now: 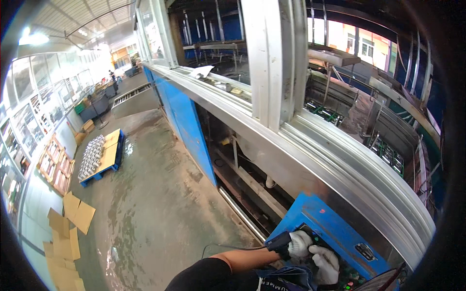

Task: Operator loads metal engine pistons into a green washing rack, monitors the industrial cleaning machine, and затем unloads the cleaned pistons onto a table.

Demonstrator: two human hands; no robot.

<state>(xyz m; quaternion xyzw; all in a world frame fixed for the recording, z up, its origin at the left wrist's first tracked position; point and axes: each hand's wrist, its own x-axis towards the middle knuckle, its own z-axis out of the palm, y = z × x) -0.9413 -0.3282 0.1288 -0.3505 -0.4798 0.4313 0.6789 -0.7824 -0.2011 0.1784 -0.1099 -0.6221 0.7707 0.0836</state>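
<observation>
Head view. The thing at the hands is a blue metal box (pixel 335 228) at the lower right, against the long side of a machine with a pale metal window rail (pixel 352 150). From where I stand: painted flat blue, straight-edged, slanting across the view, its paint rubbed and brownish along the lower edge. A small reddish mark sits near its upper corner. Further down the same face, a dark label plate (pixel 364 251) with a paler border. On the side facing the person, a dark area with small green points of light, mostly covered by the hands.

Left hand (pixel 300 243): white knitted glove, fingers curled inward at the dark area; cannot tell whether anything is gripped. A black device (pixel 278 242) sits at its wrist, a thin cable trailing off to the left. Right hand (pixel 325 264): also white-gloved, just beside the left, fingers bent and partly closed; its grip, if any, cannot be made out.

Well apart, to the left on the wet-patched floor (pixel 145 194): a blue pallet (pixel 116 166) bearing rows of shiny metal parts (pixel 92 160); nearer, flattened cardboard (pixel 80 213).
</observation>
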